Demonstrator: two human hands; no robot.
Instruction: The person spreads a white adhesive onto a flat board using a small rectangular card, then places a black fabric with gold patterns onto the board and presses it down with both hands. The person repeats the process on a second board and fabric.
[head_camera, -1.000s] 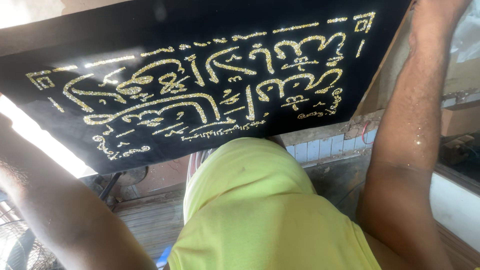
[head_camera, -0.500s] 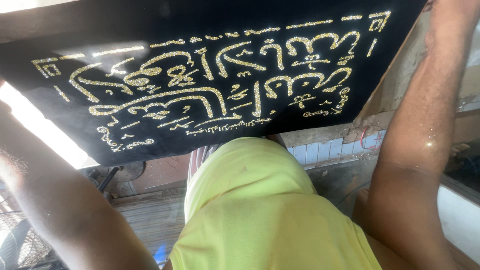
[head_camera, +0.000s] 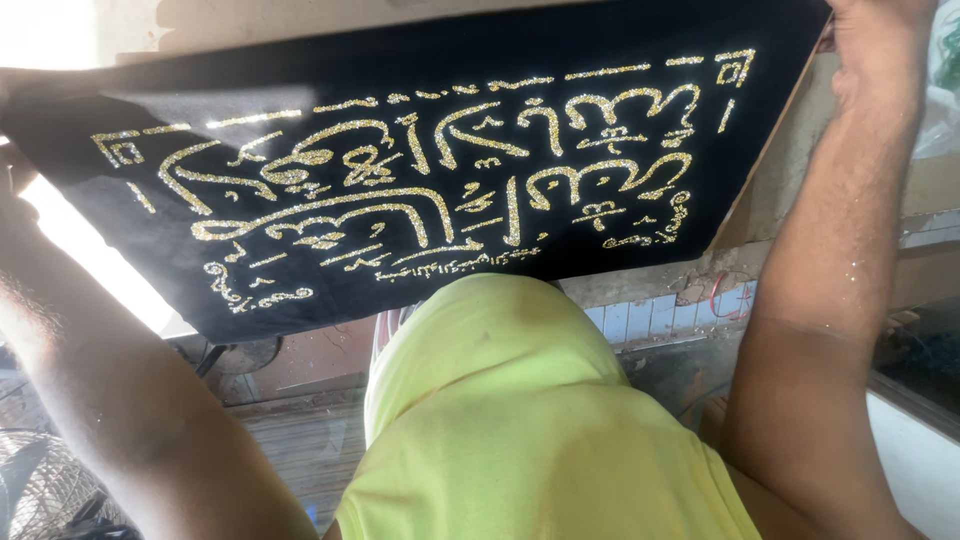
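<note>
Two hands carry the black cloth panel (head_camera: 400, 200) with gold glitter lettering, lifted before us above the yellow-green shirt (head_camera: 520, 420). Our right hand (head_camera: 880, 40) grips its far right corner; whether our left hand (head_camera: 15, 175) pinches the left edge we cannot tell. We should keep it taut and level.

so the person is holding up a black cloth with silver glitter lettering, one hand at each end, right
Not quite: the glitter lettering is gold, not silver. The head view shows it on the black cloth, which is held up with the right hand at one end and the left hand at the other, mostly out of frame.
</note>
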